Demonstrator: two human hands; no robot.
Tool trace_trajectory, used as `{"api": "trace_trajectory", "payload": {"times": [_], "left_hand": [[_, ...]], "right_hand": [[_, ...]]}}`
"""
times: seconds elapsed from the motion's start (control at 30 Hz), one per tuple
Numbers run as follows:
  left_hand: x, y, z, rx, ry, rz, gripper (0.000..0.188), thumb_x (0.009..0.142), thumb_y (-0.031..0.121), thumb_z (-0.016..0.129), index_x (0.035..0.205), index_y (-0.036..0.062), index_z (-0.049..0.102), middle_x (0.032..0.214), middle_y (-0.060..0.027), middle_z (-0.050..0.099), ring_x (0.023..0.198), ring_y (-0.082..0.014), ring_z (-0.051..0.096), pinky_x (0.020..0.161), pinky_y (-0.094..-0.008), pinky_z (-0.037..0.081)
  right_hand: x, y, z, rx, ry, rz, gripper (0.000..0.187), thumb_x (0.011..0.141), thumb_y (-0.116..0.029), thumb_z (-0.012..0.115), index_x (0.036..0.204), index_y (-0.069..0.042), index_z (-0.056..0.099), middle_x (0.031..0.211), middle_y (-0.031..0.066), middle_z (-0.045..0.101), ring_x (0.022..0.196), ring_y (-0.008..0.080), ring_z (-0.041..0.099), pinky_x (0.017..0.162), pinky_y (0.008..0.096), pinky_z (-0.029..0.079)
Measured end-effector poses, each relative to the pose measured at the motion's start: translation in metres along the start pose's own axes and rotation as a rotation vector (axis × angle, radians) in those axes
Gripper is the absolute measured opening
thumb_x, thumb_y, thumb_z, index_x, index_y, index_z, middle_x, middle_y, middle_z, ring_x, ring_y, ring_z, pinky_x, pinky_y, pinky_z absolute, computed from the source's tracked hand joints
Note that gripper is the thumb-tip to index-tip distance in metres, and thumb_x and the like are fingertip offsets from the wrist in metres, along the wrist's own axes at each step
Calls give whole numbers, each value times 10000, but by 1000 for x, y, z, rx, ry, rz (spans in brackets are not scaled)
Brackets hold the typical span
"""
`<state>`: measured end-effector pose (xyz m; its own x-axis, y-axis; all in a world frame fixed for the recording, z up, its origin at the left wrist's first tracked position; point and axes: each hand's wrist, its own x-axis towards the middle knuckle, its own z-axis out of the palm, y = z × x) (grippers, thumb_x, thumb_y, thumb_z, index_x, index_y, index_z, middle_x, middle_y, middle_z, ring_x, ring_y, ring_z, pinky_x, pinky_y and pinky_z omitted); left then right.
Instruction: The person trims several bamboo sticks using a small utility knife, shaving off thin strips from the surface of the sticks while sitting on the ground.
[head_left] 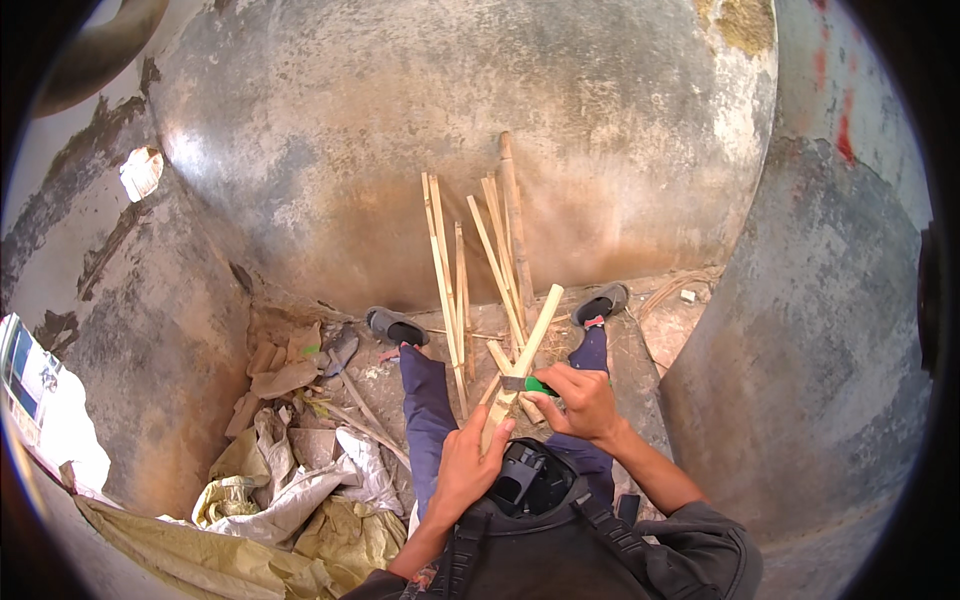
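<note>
My left hand point(466, 462) is closed around the lower end of a pale split bamboo strip point(540, 328), which slants up and away to the right between my legs. In my closed right hand point(588, 402) is a knife point(538, 385) with a green handle and a short dark blade. The blade lies across the strip, just beyond my left hand. Another short bamboo piece point(498, 354) crosses underneath the strip. My right fingers partly cover the knife handle.
Several bamboo strips point(441, 260) and a thicker bamboo pole point(513, 215) lean against the curved wall point(330, 180) ahead. My shoes point(398, 327) rest on either side of them. Crumpled sacks point(300, 500) and scraps pile up at the left. A grey wall point(800, 400) rises at the right.
</note>
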<state>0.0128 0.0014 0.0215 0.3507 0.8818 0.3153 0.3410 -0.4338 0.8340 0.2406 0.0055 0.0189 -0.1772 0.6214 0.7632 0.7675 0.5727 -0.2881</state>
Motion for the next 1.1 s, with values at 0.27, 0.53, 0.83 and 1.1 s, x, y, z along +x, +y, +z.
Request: {"api": "trace_trajectory", "payload": {"times": [0.27,0.53,0.83,1.1], "left_hand": [[-2,-2,1,8,31,20,277,1087,251,663,1013,-3,581,748,-242,649,717,-482,676,612,-470,467],[1,-7,-6,100,-21,-37,295,1101,293,644,1076,3,596,784,-283,689,795,-526,693,691,-554,511],[-16,-9,-8,68,-54,-61,311,1077,284,683,1031,-6,582,777,-281,696,792,-521,702,664,-538,518],[-6,-7,-1,59,34,11,295,1054,249,721,980,6,571,711,-230,635,687,-461,689,583,-453,466]], "right_hand": [[9,8,-7,-89,65,-15,227,962,-292,811,1043,-88,755,882,55,735,676,265,737,577,377,556],[24,17,-10,-118,87,3,209,977,-268,797,1050,-76,763,884,80,760,691,281,743,585,384,556],[27,75,-56,-154,394,281,217,1030,-232,721,1051,-17,741,889,169,744,726,357,737,636,424,574],[2,15,-5,-14,59,6,243,971,-278,803,1061,-60,745,897,83,743,696,292,742,587,387,556]]}}
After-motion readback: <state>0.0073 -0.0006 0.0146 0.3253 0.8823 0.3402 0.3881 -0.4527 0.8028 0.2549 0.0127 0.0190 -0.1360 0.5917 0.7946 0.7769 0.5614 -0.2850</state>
